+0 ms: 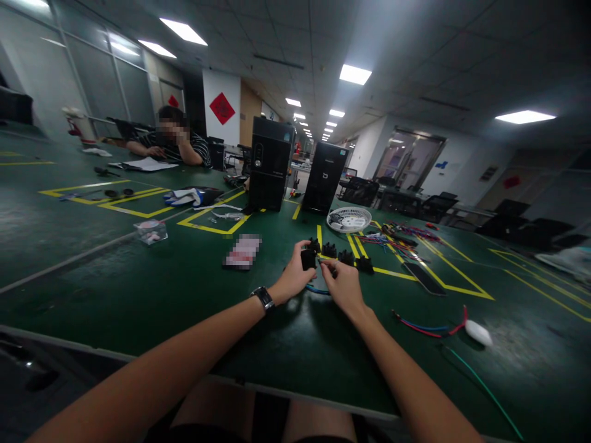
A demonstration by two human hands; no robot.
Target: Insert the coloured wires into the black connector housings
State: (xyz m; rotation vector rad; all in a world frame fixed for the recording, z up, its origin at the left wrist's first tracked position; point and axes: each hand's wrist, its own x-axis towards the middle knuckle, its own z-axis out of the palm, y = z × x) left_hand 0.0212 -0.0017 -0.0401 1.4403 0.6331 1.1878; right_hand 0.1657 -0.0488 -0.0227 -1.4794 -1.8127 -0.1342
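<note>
In the middle of the green table, my left hand (295,272) grips a black block-like part (308,259) between thumb and fingers. Close to its right side is my right hand (344,284), its thumb and fingertips pinched together towards the block. What sits in that pinch is too small and too covered to make out. A blue wire (318,291) curves beneath and between both hands. Just behind them, several similar black parts (346,256) stand in a row, the rightmost one (365,264) beyond my right knuckles.
Two black computer towers (272,163) (325,178) stand behind. A white basket (349,219), bundled wires (401,240), and a dark flat phone-like slab (423,279) lie right. Leftward are a clear box (151,232) and gloves (184,197). Another person (173,138) sits far left.
</note>
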